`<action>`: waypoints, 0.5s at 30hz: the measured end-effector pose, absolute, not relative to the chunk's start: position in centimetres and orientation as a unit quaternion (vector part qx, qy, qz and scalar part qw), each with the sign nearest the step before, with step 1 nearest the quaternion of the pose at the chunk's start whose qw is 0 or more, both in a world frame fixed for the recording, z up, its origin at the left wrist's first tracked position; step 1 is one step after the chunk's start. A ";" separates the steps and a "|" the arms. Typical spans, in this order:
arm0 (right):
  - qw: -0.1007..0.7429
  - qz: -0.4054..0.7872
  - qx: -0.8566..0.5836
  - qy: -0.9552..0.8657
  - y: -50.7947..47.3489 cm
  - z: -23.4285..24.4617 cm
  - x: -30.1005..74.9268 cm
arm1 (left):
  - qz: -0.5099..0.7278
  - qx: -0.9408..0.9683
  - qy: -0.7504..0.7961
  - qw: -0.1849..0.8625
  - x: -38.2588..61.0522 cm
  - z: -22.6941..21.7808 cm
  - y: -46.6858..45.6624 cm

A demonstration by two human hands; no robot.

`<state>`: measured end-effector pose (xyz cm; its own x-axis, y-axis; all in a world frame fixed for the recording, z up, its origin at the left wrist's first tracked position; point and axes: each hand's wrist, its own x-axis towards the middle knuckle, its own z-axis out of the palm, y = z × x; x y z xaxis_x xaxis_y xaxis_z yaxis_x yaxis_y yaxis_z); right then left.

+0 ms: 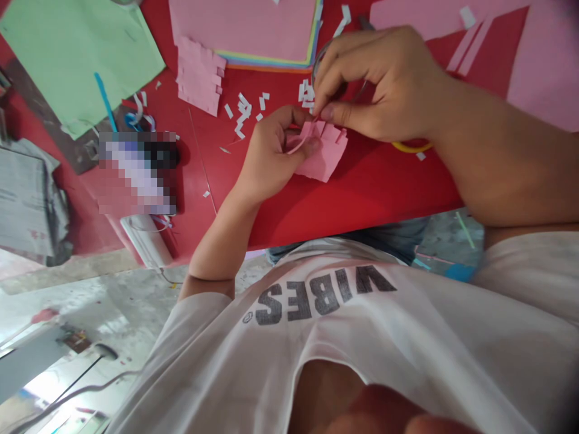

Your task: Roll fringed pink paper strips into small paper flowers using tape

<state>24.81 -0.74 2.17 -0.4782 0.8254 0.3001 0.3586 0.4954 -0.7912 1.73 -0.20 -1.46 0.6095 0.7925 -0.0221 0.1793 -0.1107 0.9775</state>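
Note:
A small pink piece of paper (332, 158) with slits and folded tabs along its upper edge is held above the red table. My left hand (275, 150) is closed on its left side, the thumb lying across the front. The thumb and fingertips of my right hand (384, 84) pinch the paper's top edge near a tab. Behind the right fingers a thin greyish curved rim (318, 60) shows in part; its kind is hidden. A yellow curved edge (412, 147) peeks out under the right wrist. Another tabbed pink paper (199, 75) lies to the left.
White paper scraps (243, 110) are scattered over the red table (384, 187). Stacked coloured sheets (253, 30) lie at the back, green paper (81, 66) at the left, and pink sheets (547, 66) at the right. A white power strip (147, 241) sits at the front left edge.

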 end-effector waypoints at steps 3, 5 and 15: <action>0.342 0.315 -0.390 -0.795 -0.7 2.3 24.9 | 0.318 0.706 0.347 0.529 1.9 -1.5 -0.1; 0.339 0.311 -0.395 -0.795 -0.7 2.5 25.0 | 0.338 0.718 0.348 0.499 1.9 -1.5 -0.1; 0.326 0.267 -0.396 -0.816 -1.3 2.8 24.7 | 0.331 0.734 0.384 0.452 2.0 -1.2 -0.5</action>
